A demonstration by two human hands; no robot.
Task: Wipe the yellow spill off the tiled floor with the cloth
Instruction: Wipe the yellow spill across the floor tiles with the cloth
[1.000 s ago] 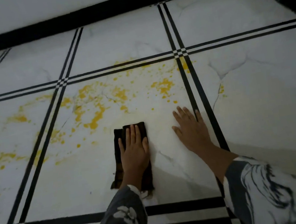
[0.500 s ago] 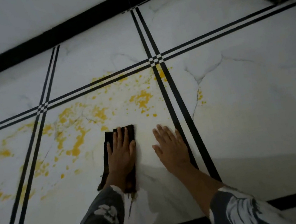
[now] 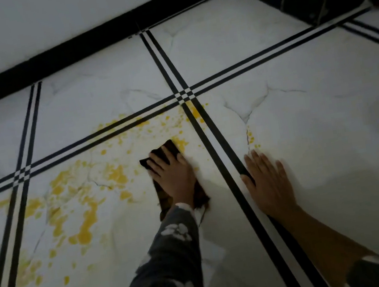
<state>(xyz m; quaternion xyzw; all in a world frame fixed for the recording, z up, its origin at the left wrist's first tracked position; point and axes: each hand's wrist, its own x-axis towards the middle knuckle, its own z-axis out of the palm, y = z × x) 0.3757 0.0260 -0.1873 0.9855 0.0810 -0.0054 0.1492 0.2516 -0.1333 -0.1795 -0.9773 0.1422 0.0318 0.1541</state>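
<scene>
Head view: the left hand lies flat on a dark cloth, fingers straight and close together, pressing it down onto the tiled floor. The palm covers most of the cloth; its far corner shows beyond the fingertips and a frayed end shows by the wrist. The cloth sits in the far right part of a white marbled tile, near the corner where two double black lines cross, and its far corner touches some of the yellow drops there.

The yellow spill spreads over that same tile, to the left of the cloth and beyond it. The thickest blots lie well to the left of the cloth, towards the tile's left edge, and fainter smears cross the black lines into the next tile on the left. Small specks run along the tile's far edge and a few dot the next tile on the right, just beyond the right hand.

The right hand is open, palm down on that next tile, fingers slightly spread, and it holds nothing. Its thumb seems to touch the black line beside it, though the frame is dim and blurred there. A dark flowered sleeve covers the left forearm. A black skirting runs along the floor's far edge below a white wall
</scene>
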